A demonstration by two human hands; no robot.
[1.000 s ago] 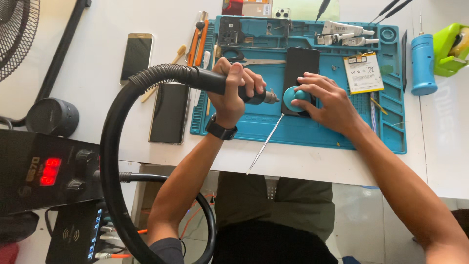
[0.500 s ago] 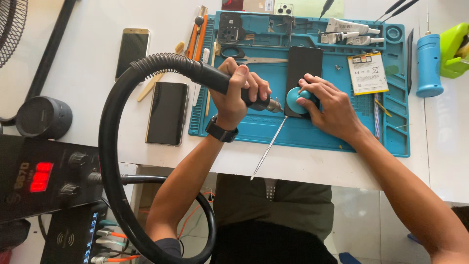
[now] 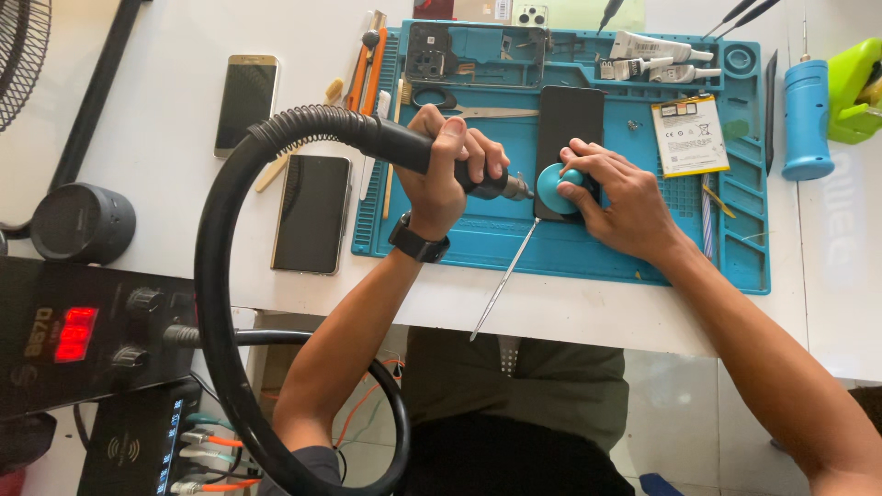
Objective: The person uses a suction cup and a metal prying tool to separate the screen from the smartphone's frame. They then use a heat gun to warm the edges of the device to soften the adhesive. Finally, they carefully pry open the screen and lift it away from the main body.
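Observation:
My left hand point(image 3: 447, 165) grips the black handle of a hot air gun point(image 3: 395, 145), its metal nozzle pointing right at the lower end of a dark phone point(image 3: 568, 124) lying on the blue work mat point(image 3: 643, 253). A thick black ribbed hose point(image 3: 216, 276) loops from the handle down to the left. My right hand point(image 3: 620, 197) pinches the knob of a blue suction cup point(image 3: 556, 188) stuck on the phone's lower end. A thin metal pry tool point(image 3: 503, 280) lies on the mat's near edge, jutting over the table's rim.
A phone battery point(image 3: 689, 135), glue tubes point(image 3: 657, 50), scissors point(image 3: 459, 103) and a phone frame point(image 3: 478, 46) lie on the mat. Two phones point(image 3: 312, 213) point(image 3: 245, 101) rest left of it. A soldering station with red display point(image 3: 78, 335) stands lower left, a blue cylinder point(image 3: 807, 119) at the right.
Both hands stay on the hot air gun and suction cup. The view has shifted slightly; the nozzle sits a little closer to the suction cup.

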